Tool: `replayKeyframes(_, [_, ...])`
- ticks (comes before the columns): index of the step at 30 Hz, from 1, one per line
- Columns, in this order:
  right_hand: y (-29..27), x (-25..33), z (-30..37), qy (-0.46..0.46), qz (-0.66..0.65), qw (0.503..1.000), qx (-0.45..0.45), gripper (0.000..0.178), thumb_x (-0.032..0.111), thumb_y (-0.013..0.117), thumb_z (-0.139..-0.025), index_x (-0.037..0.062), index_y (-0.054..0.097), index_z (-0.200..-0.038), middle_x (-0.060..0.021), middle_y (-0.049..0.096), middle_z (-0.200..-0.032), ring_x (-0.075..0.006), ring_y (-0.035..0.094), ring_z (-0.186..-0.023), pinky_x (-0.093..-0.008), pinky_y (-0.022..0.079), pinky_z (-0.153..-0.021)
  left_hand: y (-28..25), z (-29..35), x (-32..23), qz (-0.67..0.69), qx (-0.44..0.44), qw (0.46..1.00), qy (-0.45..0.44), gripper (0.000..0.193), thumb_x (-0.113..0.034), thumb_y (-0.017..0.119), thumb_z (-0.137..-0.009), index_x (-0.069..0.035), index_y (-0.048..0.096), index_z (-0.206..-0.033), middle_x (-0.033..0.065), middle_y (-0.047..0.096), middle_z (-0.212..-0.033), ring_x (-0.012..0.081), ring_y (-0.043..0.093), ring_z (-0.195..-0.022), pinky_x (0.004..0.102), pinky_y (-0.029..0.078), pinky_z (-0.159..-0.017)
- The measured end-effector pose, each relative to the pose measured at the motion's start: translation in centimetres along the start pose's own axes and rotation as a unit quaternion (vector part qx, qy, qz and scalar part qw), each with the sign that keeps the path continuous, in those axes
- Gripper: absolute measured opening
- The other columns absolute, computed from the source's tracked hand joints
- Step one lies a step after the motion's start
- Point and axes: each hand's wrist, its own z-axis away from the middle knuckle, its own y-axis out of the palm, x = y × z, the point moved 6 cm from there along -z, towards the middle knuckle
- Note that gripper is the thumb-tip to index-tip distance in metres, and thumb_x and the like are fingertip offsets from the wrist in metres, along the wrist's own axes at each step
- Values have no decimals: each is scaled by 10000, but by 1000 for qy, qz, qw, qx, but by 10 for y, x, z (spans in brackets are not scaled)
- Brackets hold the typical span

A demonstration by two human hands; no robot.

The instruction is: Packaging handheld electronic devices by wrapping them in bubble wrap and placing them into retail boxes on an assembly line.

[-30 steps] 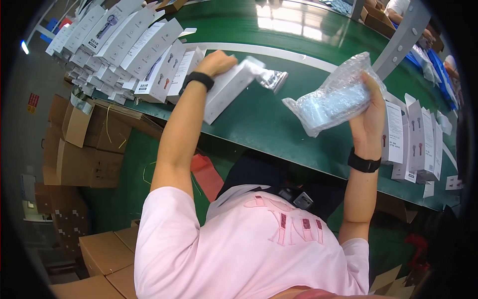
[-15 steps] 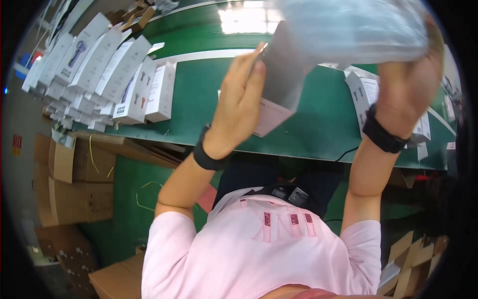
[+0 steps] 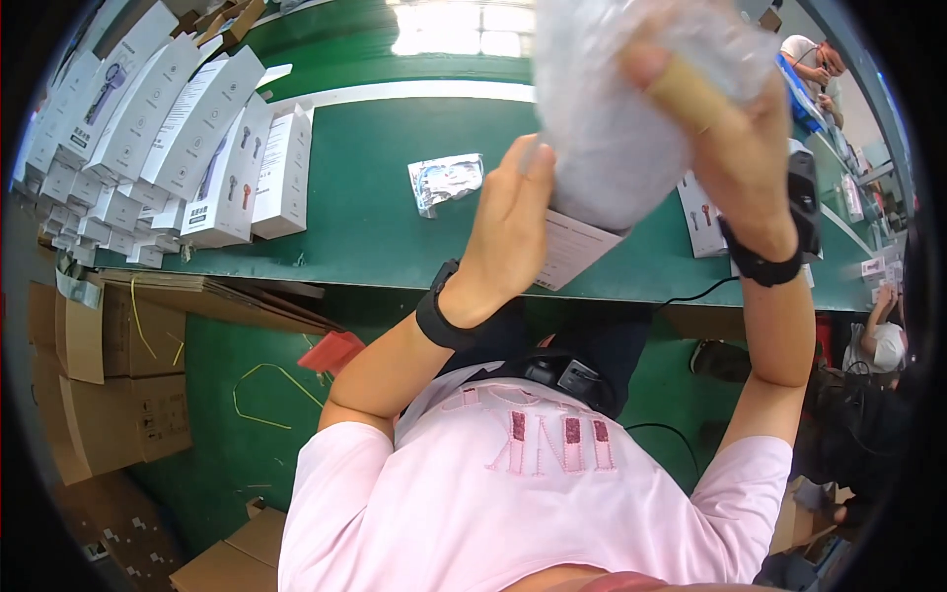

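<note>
My left hand (image 3: 505,229) is wrapped round the side of a white carton (image 3: 574,249), tilted above the near part of the bench. My right hand (image 3: 725,148) grips a bulky item in a clear plastic bag (image 3: 604,118). The bag's lower end sits at the carton's open mouth, partly inside; how deep I cannot tell. What the bag contains is blurred by the plastic. A crumpled silver foil packet (image 3: 446,184) lies on the bench left of my left hand. Another white carton (image 3: 702,222) is partly hidden behind my right wrist.
Stacked white printed cartons (image 3: 187,138) fill the left end of the green bench (image 3: 375,222). Brown cardboard boxes (image 3: 118,365) stand on the floor at left. A black cable (image 3: 691,294) hangs over the front edge. Other people (image 3: 819,64) work at far right.
The bagged item has come down and left, from above the carton to its mouth. The foil packet, mostly hidden behind my left hand before, now shows. The whole view has shifted slightly.
</note>
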Motion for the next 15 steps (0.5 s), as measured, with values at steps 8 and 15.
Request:
replayKeyframes(8, [26,-14,23,-31,224,962,154,222,135,664,-862,-4,611,-1027,-119,614,-1069,-242,574,-975,-334,444,-878,-19,8,16,77,-26,992,-92,428,-232,349,-1037,83,505,-1282,165,620,-1058,199,564,-982,316,432,-893])
replayKeyframes(15, [8,-32,-23,-38,78,995,-39,181,127,585,-930,-10,696,-973,-57,712,-944,-117,629,-809,-261,499,-757,-101,39,-26,-118,-180,972,96,410,-162,395,-1024,67,477,-1353,183,585,-1194,290,576,-938,360,462,-855])
